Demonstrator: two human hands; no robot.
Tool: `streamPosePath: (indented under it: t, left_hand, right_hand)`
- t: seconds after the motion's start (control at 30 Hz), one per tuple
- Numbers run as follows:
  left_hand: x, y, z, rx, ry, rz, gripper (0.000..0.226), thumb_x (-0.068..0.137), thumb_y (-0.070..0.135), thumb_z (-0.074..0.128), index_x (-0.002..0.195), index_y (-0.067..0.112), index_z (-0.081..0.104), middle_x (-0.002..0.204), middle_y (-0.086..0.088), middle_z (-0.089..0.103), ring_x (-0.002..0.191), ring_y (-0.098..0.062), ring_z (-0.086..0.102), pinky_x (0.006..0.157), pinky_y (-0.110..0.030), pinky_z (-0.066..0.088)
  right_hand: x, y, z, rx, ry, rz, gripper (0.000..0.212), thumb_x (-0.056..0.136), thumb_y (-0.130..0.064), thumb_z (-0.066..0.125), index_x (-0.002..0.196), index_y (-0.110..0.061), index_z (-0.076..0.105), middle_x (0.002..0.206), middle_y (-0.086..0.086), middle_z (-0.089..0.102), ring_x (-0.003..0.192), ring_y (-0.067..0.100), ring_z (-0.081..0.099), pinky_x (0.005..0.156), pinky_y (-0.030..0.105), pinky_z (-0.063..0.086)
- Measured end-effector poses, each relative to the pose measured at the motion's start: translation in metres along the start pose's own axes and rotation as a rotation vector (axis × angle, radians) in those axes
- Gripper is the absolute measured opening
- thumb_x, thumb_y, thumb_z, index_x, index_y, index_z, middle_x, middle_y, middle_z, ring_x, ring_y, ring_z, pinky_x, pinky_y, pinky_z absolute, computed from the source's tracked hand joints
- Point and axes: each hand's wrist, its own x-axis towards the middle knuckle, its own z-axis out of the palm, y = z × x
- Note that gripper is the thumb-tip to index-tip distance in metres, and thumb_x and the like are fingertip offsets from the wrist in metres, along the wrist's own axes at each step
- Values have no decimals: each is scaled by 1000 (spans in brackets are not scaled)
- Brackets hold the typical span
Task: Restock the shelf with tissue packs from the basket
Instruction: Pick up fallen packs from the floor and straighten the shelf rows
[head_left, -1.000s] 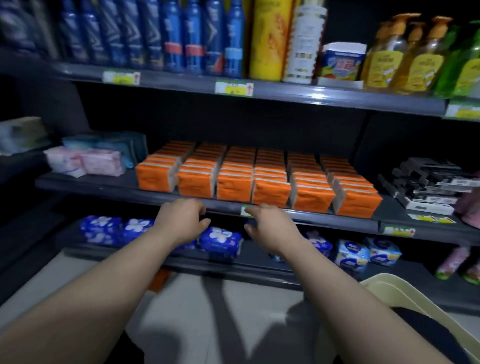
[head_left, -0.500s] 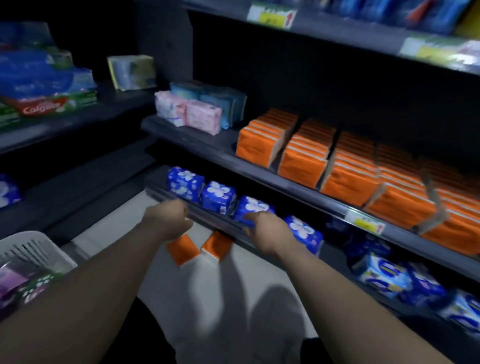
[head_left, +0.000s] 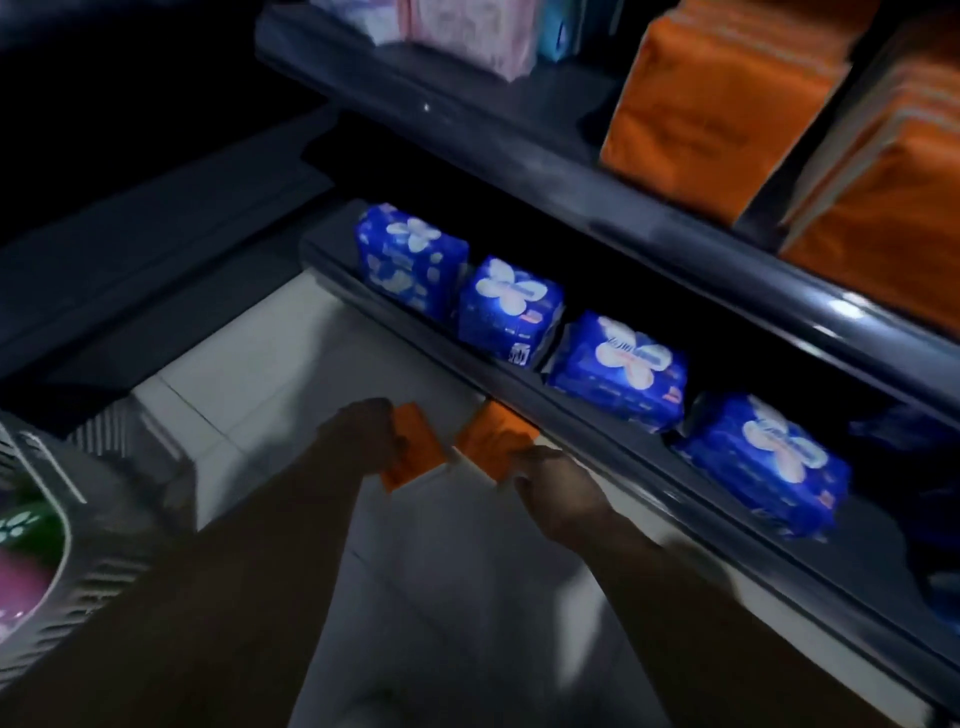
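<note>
**Two Orange Packs Down Low**

The basket (head_left: 88, 571) sits at the far left. The left hand (head_left: 363, 434), fingers curled, meets the left orange pack (head_left: 418, 454). The right orange pack (head_left: 491, 441) lies just beside it on the floor (head_left: 260, 374), partly under the bottom shelf (head_left: 597, 457) front edge. The right hand (head_left: 553, 480) touches its near corner. It is too dark to tell if either hand grips.
</note>
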Motion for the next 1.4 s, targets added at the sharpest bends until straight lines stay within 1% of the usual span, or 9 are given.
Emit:
streamPosePath:
  t: [0.1,0.3,0.4,0.53,0.67,0.9,1.03,1.27,1.4]
  left_hand:
    - [22,-9,25,12,8,-24,51,75,46,64,112,11,55,116,-15,58,108,-37,58,88,-43,50]
    - [51,-17,61,11,-7,-79,90,83,45,63,150,16,12,151,-9,27,135,-36,31,107,-50,33]
    - [46,-18,76,50,-8,-77,85,81,47,63,149,23,16,150,-3,24,134,-30,28,103,-49,34]
    - [28,-22,93,167,15,36,86,77,47,67,146,25,20,151,1,21,136,-26,23,100,-47,36]
    - [18,-28,98,287,22,156,81,80,36,63,147,26,17,153,-1,19,139,-26,21,106,-45,34]
    - [17,-26,117,-416,-58,-295,108,71,28,80,149,10,7,141,-22,33,126,-41,40,102,-50,39]
    - [15,-20,122,-279,-70,-309,85,71,29,80,131,-5,31,130,-24,45,117,-40,49,96,-41,43]
    - [8,-10,92,29,-159,-138,77,80,40,68,141,14,31,129,-15,45,116,-32,49,93,-42,48]
    - [-4,-3,55,99,-97,-76,63,78,44,66,131,19,43,118,-11,57,108,-30,57,89,-41,51]
  right_hand:
    - [30,6,25,8,115,-113,44,89,-24,41,124,-6,60,127,18,59,113,33,59,94,40,49]
    - [71,15,60,-168,98,-249,57,80,-14,62,135,-5,48,143,17,45,134,35,40,109,51,31]
    - [70,22,68,-145,69,-244,60,65,-17,74,123,-8,60,128,14,59,121,35,53,104,50,34]
    - [58,17,72,-51,57,-225,41,78,-28,44,104,-10,69,113,15,66,107,35,62,100,49,42]
    - [49,16,64,-153,40,-86,37,92,-26,44,127,-17,51,135,9,48,124,27,45,106,38,31]
    - [46,22,76,49,-99,134,90,86,-30,61,152,-15,2,147,17,29,132,33,32,111,41,27]
    - [30,29,85,-30,-80,185,76,81,-32,65,143,-17,23,135,12,39,121,31,41,99,39,37]
    - [4,29,61,35,-109,138,45,90,-30,54,128,-9,42,132,13,46,117,27,50,94,34,44]
    - [-21,17,19,36,-81,20,26,94,-37,41,98,-13,52,110,12,59,115,33,55,63,10,46]
